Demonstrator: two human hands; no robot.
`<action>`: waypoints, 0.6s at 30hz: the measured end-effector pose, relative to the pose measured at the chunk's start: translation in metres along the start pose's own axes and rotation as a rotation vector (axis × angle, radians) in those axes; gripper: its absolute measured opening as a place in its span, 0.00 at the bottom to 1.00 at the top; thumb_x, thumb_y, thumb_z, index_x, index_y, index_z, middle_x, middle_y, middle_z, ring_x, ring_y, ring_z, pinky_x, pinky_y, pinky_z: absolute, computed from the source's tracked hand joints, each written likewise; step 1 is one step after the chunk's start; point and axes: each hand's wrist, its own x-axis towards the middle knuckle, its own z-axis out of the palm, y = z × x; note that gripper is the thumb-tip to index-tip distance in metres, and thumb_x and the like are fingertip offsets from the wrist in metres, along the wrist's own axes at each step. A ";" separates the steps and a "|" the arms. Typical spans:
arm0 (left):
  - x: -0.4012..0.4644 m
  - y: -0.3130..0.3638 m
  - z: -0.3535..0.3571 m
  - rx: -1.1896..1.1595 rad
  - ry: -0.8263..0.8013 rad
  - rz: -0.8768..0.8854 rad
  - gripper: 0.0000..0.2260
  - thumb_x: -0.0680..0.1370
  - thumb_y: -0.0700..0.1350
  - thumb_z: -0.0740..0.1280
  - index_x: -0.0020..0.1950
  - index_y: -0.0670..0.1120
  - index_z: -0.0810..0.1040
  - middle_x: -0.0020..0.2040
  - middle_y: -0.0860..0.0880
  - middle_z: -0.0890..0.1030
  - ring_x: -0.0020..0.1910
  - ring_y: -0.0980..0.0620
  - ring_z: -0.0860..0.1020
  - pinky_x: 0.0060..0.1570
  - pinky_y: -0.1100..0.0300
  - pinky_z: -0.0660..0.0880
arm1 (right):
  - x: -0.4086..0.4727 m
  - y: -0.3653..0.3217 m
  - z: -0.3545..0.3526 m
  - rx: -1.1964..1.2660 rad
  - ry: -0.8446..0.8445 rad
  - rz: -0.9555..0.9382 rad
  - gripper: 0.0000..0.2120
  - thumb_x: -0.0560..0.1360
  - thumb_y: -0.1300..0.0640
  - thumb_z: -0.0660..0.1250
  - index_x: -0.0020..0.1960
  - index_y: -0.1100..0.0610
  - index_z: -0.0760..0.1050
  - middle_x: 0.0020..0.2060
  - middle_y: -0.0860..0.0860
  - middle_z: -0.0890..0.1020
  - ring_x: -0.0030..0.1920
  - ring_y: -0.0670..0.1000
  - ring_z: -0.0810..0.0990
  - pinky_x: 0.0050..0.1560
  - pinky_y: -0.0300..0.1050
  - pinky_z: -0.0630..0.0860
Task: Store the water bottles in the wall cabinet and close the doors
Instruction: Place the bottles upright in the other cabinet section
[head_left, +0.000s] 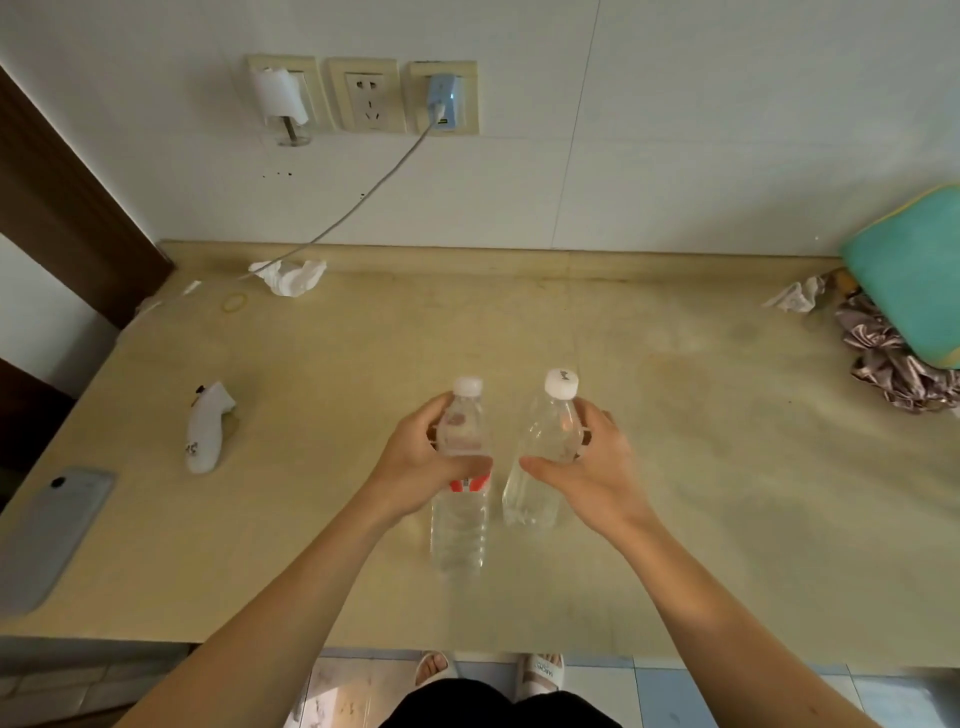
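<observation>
Two clear water bottles with white caps stand side by side on the beige table (727, 493). The left bottle (460, 530) carries a red label, and my left hand (421, 462) is wrapped around its upper half. The right bottle (540, 467) has no label, and my right hand (592, 467) grips its middle from the right side. The bottles stand a little apart from each other. No wall cabinet shows in this view.
A grey phone (52, 535) lies at the table's left edge, with a white sock-like object (205, 428) beside it. Crumpled tissue (288, 275) and a charger cable (363, 192) sit at the back. A teal cushion (909, 275) and shiny fabric (893, 358) occupy the right corner.
</observation>
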 end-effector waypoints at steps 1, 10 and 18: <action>-0.001 0.004 -0.001 -0.013 0.026 0.049 0.26 0.64 0.40 0.81 0.58 0.55 0.79 0.47 0.49 0.85 0.39 0.53 0.84 0.34 0.58 0.80 | 0.000 0.000 -0.002 -0.024 0.003 -0.032 0.37 0.64 0.53 0.82 0.69 0.47 0.72 0.57 0.41 0.74 0.56 0.35 0.75 0.54 0.35 0.73; 0.000 0.006 -0.008 0.199 0.214 0.277 0.29 0.66 0.45 0.83 0.63 0.54 0.77 0.61 0.54 0.74 0.63 0.54 0.74 0.63 0.56 0.73 | -0.004 0.017 -0.005 -0.111 -0.024 -0.141 0.38 0.67 0.51 0.81 0.71 0.47 0.67 0.61 0.36 0.67 0.55 0.32 0.71 0.47 0.28 0.70; 0.007 0.000 -0.007 0.309 0.137 0.277 0.30 0.68 0.54 0.81 0.66 0.59 0.73 0.60 0.61 0.73 0.64 0.54 0.73 0.64 0.54 0.73 | -0.002 0.029 -0.006 -0.029 -0.098 -0.125 0.39 0.62 0.39 0.76 0.68 0.34 0.61 0.61 0.28 0.66 0.61 0.30 0.69 0.50 0.32 0.71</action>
